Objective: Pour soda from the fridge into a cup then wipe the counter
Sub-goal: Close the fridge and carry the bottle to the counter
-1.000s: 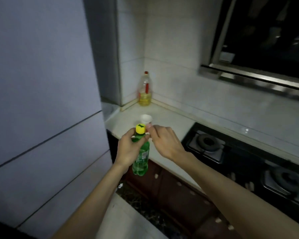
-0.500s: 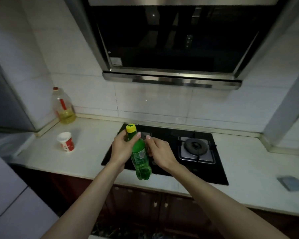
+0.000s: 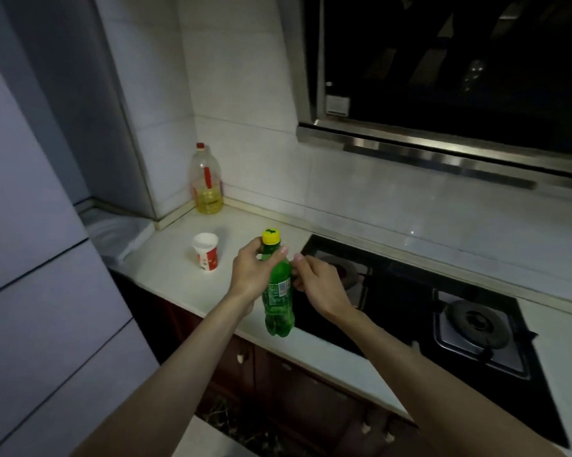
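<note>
My left hand (image 3: 253, 273) grips the neck and shoulder of a green soda bottle (image 3: 278, 298) with a yellow cap, held upright in the air over the counter's front edge. My right hand (image 3: 317, 285) is at the bottle's right side, fingers curled and touching its upper body. A white paper cup with red print (image 3: 206, 252) stands open and upright on the white counter (image 3: 179, 258), left of the bottle. The cap sits on the bottle.
A large oil bottle (image 3: 207, 181) stands in the back corner. A black gas hob (image 3: 443, 311) with two burners lies to the right, under a range hood (image 3: 443, 94). The grey fridge (image 3: 30, 258) fills the left. Dark cabinet doors lie below the counter.
The view has swung back left, so the fridge and cup sit closer to centre. Both hands stay on the bottle; my right hand has dropped from near the cap to the bottle's side.
</note>
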{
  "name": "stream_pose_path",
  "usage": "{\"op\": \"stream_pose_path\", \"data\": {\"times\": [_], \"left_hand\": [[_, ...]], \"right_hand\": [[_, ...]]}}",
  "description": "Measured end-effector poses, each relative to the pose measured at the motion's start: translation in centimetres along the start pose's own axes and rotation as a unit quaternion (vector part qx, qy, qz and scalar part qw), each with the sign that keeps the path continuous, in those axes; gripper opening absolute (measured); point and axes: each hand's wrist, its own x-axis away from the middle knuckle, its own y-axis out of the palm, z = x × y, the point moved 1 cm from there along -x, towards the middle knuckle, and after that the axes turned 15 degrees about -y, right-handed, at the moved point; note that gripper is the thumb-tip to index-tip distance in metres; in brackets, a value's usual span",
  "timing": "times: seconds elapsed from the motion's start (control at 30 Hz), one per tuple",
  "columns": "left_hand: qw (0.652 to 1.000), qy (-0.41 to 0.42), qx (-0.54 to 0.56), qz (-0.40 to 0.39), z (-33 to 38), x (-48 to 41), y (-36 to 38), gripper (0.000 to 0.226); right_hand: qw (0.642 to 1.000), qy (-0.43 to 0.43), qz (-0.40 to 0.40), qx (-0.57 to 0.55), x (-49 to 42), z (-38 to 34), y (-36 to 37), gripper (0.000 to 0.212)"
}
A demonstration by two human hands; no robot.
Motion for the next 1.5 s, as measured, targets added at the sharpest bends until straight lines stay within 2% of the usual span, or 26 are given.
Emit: {"op": "stream_pose_path", "data": {"times": [0.07, 0.27, 0.37, 0.43, 0.5, 0.73, 0.9, 0.97, 1.07, 1.2, 1.3, 1.5], "left_hand": [[1.0, -0.008, 0.004, 0.021, -0.6, -3.2, -3.4, 0.02], [0.996, -0.036, -0.048, 0.072, -4.2, -13.4, -14.1, 0.018], [0.993, -0.049, -0.066, 0.089, -6.0, -17.7, -18.2, 0.024], [0.992, -0.054, -0.068, 0.091, -7.0, -20.1, -20.1, 0.033], [0.991, -0.063, -0.071, 0.09, -8.1, -22.3, -21.5, 0.035], [0.99, -0.087, -0.05, 0.096, -11.1, -27.6, -23.1, 0.021], [0.991, -0.095, -0.032, 0.087, -11.7, -29.1, -23.6, 0.019], [0.991, -0.095, -0.033, 0.085, -11.9, -29.5, -23.8, 0.022], [0.991, -0.096, -0.048, 0.082, -11.9, -30.1, -24.0, 0.021], [0.99, -0.096, -0.073, 0.07, -11.2, -30.4, -23.7, 0.016], [0.991, -0.088, -0.085, 0.058, -9.8, -30.4, -22.6, 0.014], [0.994, -0.063, -0.094, 0.002, -6.1, -29.1, -17.2, 0.02]], "right_hand": [[1.0, 0.007, -0.024, -0.012, -3.6, 0.3, 4.1, 0.048], [0.992, 0.035, -0.123, -0.024, -14.4, 1.3, 15.9, 0.042], [0.986, 0.024, -0.159, 0.052, -18.6, 2.9, 20.5, 0.027], [0.974, 0.018, -0.185, 0.129, -21.0, 4.8, 22.9, 0.026], [0.962, 0.036, -0.206, 0.175, -23.2, 7.0, 25.0, 0.039], [0.939, 0.076, -0.245, 0.229, -28.0, 12.3, 30.9, 0.101], [0.928, 0.083, -0.263, 0.25, -29.8, 14.7, 34.1, 0.12], [0.926, 0.084, -0.269, 0.253, -30.2, 15.4, 35.0, 0.117], [0.936, 0.078, -0.239, 0.246, -30.1, 15.5, 35.4, 0.103], [0.948, 0.087, -0.212, 0.219, -29.7, 14.5, 34.1, 0.095], [0.955, 0.08, -0.195, 0.208, -29.7, 13.5, 31.2, 0.09], [0.97, 0.089, -0.137, 0.18, -27.6, 11.6, 22.2, 0.098]]}}
